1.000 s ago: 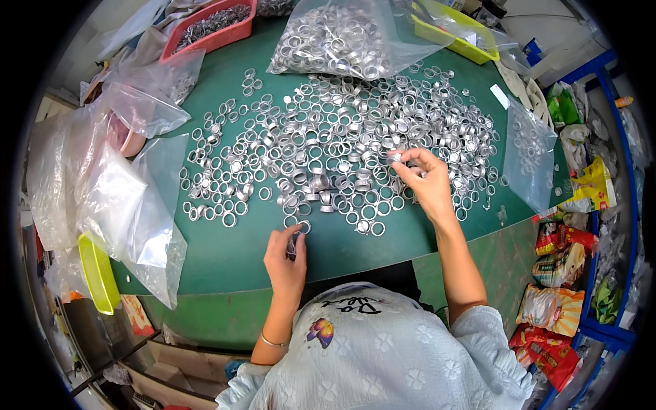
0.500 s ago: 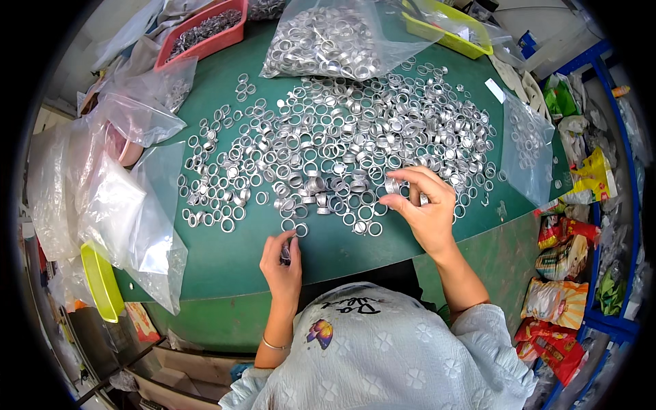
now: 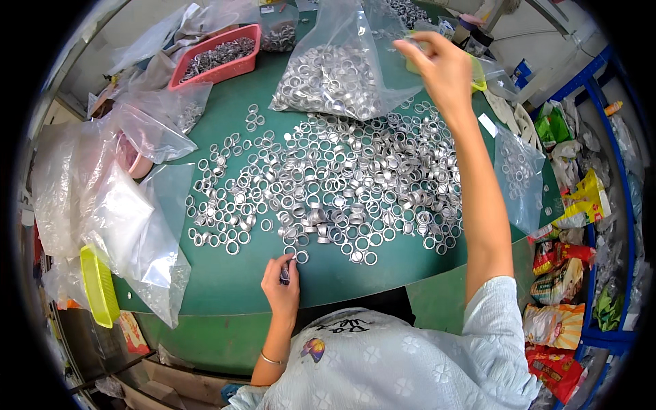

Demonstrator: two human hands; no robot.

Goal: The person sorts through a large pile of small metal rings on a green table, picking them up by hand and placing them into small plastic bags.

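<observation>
Silver metal rings [image 3: 342, 181] lie spread in a broad heap across the green table [image 3: 225, 283]. By the heap's near edge, my left hand [image 3: 279, 290] is curled around small metal pieces that look like rings. Its fingertips are beside two loose rings [image 3: 301, 257]. My right hand [image 3: 447, 72] is raised at the far right over a yellow-green basket [image 3: 478, 80], with the forearm crossing the heap's right side. Thumb and forefinger are drawn together, and what lies between them is too small to make out. To its left stands a clear plastic bag of rings [image 3: 328, 82].
A pink basket [image 3: 225, 65] of metal parts stands at the back left. Clear plastic bags [image 3: 116, 212] and a yellow-green basket [image 3: 100, 285] crowd the left edge. A flat bag with rings [image 3: 518, 174] lies at right. Blue shelving [image 3: 618, 205] holds packets beyond the table.
My right hand has gone from the heap's near side, where it pinched a ring, up to the far right basket. My left hand stays by the near edge. The view has shifted slightly.
</observation>
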